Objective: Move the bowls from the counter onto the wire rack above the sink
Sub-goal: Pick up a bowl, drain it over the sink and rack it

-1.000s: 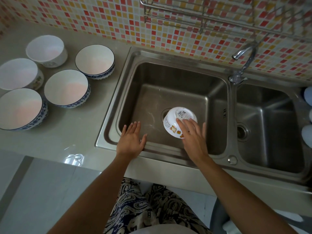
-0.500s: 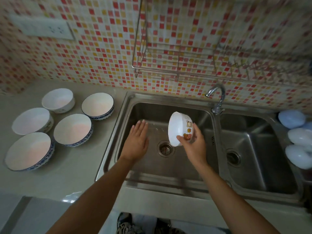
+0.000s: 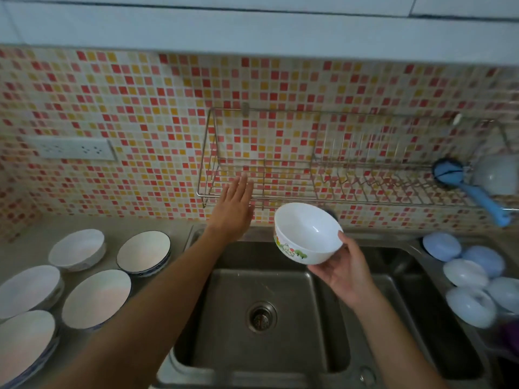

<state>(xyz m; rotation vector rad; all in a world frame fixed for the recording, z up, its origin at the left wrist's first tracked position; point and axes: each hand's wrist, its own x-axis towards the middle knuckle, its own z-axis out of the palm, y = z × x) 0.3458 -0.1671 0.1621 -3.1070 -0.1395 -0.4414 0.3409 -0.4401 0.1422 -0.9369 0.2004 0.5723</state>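
Nearest, at the table's (image 3: 157, 228) left end, five white bowls sit upright: a blue-rimmed bowl (image 3: 24, 343) at the front edge, cut off by the picture's border, then a second bowl (image 3: 95, 299) and a third bowl (image 3: 28, 287) behind it, and farther back a fourth bowl (image 3: 143, 252) by the sink's left rim and a fifth bowl (image 3: 76, 249) nearer the wall. The sink (image 3: 269, 318) fills the middle, its drain (image 3: 261, 316) bare. On the table's right end a cluster of pale blue lids (image 3: 471, 279) lies close together. Over the sink the right hand (image 3: 341, 272) holds a small white cartoon bowl (image 3: 307, 233), mouth up and tilted, thumb on the rim and fingers curled under its base. Farther, the left hand (image 3: 234, 204) is spread flat with straight fingers, holding nothing, its fingertips in front of the wire rack's (image 3: 309, 164) lower left corner. The rack hangs on the mosaic wall; a blue brush (image 3: 471, 189) and a pale cup (image 3: 495, 175) hang at its right end. A socket (image 3: 74, 148) sits on the wall to the left.
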